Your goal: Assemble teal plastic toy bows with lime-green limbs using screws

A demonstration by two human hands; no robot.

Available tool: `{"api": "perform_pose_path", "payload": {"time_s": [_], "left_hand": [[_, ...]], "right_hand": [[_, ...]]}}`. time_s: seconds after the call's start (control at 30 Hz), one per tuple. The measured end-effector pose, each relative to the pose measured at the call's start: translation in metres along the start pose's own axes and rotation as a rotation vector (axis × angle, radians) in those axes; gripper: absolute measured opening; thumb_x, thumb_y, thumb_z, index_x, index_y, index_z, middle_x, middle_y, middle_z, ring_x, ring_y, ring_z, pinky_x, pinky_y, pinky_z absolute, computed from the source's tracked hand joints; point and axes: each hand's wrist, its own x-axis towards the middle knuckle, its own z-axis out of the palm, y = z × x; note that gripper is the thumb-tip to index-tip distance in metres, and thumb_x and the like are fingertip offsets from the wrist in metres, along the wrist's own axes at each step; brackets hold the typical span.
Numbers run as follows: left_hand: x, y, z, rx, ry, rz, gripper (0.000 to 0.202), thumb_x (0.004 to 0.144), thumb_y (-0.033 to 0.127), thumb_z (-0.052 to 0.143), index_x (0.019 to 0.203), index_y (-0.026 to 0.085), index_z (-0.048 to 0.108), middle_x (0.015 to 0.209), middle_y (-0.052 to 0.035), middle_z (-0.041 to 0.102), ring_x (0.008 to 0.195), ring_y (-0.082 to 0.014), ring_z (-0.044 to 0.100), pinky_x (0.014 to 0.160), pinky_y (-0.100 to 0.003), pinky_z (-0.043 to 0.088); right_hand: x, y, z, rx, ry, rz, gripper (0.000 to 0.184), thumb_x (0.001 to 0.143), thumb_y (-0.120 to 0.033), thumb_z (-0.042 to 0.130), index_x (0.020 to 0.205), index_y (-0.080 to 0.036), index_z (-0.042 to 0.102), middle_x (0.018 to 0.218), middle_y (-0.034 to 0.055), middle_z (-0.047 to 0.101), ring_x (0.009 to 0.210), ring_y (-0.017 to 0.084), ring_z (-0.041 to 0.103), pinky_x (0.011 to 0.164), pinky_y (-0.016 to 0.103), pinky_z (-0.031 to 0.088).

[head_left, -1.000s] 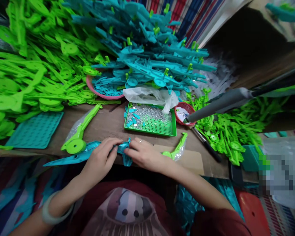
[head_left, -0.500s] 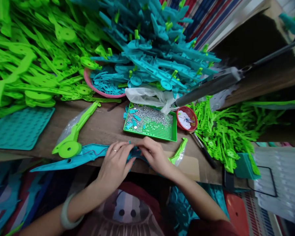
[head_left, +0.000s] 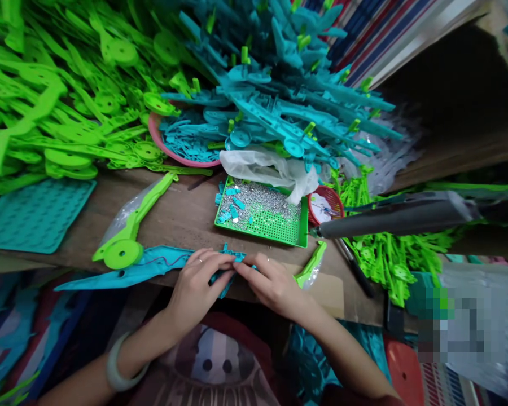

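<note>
A long blue plastic toy shell (head_left: 161, 260), with a thin dark wire along it, lies at the table's front edge. My left hand (head_left: 201, 279) is closed round its right part, fingers over the top and thumb beneath. Close beside it, my right hand (head_left: 275, 285) has its fingertips pinched together at the shell's right end; what sits between them is hidden. A bright green part with a round disc (head_left: 122, 254) and a clear, curved blade rests against the shell's left part. To the right of my right hand lies a smaller green-edged clear piece (head_left: 312, 265).
Behind my hands stands a green tray (head_left: 303, 228) of small screws and blue bits. A dark power screwdriver (head_left: 393, 217) hangs at the right, above a red basket (head_left: 336, 206). Piles of green parts (head_left: 68, 135) and blue parts (head_left: 275, 107) fill the back.
My right hand has shifted slightly right and down, so more of the blue shell shows between the hands. The hanging screwdriver has swung lower in view. My left hand keeps its hold.
</note>
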Motion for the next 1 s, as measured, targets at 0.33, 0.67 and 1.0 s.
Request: {"api": "perform_pose_path", "payload": {"time_s": [0.33, 0.67, 1.0], "left_hand": [[0.012, 0.004, 0.000, 0.162, -0.110, 0.125, 0.014, 0.099, 0.013, 0.049, 0.098, 0.016, 0.063, 0.090, -0.0044, 0.070, 0.094, -0.0243, 0.060, 0.090, -0.041, 0.043], [0.020, -0.007, -0.007, 0.007, -0.321, 0.142, 0.012, 0.099, 0.015, 0.052, 0.100, 0.018, 0.064, 0.104, -0.0061, 0.068, 0.103, -0.0237, 0.059, 0.090, -0.041, 0.047], [-0.012, 0.010, 0.002, 0.259, -0.098, 0.185, 0.016, 0.096, 0.008, 0.055, 0.107, 0.012, 0.065, 0.103, -0.0090, 0.070, 0.105, -0.0255, 0.062, 0.100, -0.046, 0.043]], "right_hand": [[-0.001, 0.005, 0.019, -0.430, 0.253, -0.588, 0.014, 0.095, -0.018, 0.059, 0.097, -0.015, 0.072, 0.091, 0.0122, 0.073, 0.075, 0.020, 0.067, 0.058, 0.032, 0.061], [-0.011, 0.006, 0.031, -0.096, 0.375, -0.050, 0.021, 0.094, -0.007, 0.053, 0.109, -0.018, 0.062, 0.091, 0.0100, 0.069, 0.075, 0.019, 0.061, 0.059, 0.032, 0.054], [0.013, 0.016, 0.017, 0.384, -0.009, 0.455, 0.010, 0.098, -0.014, 0.056, 0.090, -0.020, 0.059, 0.100, 0.0063, 0.058, 0.097, 0.019, 0.056, 0.086, 0.033, 0.048]]}}
